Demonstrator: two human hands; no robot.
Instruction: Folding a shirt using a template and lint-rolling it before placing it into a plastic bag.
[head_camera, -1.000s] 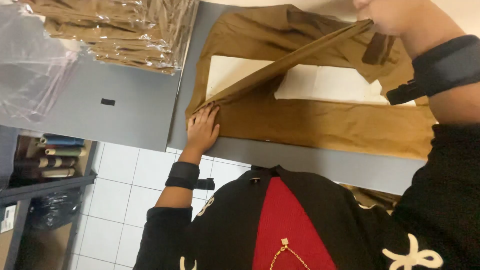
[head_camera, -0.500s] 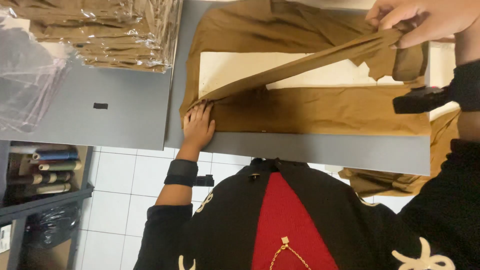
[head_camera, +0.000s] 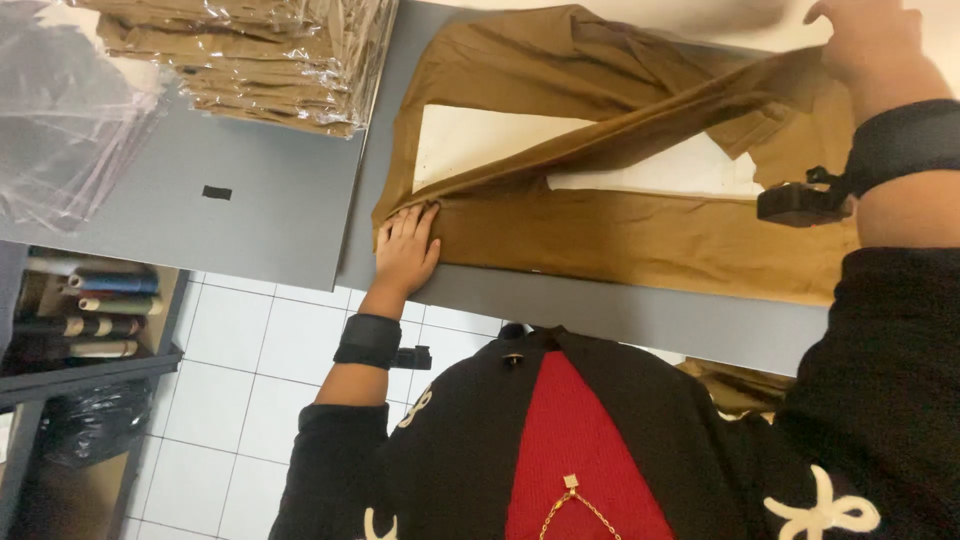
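Observation:
A brown garment (head_camera: 640, 235) lies spread on the grey table (head_camera: 620, 305), over a white board (head_camera: 470, 140). My left hand (head_camera: 405, 250) lies flat on the garment's left corner near the table's front edge, pinning it down. My right hand (head_camera: 865, 40) is at the upper right, gripping a long fold of the brown garment and holding it stretched diagonally towards the left hand. Both wrists wear black bands.
A stack of folded brown garments in clear plastic bags (head_camera: 260, 60) sits at the back left. Loose clear plastic bags (head_camera: 60, 120) lie at the far left. A shelf with fabric rolls (head_camera: 80, 310) stands below, beside a white tiled floor (head_camera: 240, 400).
My right hand has pulled the fold of brown cloth further right and up. The left hand has stayed pressed on the garment's corner.

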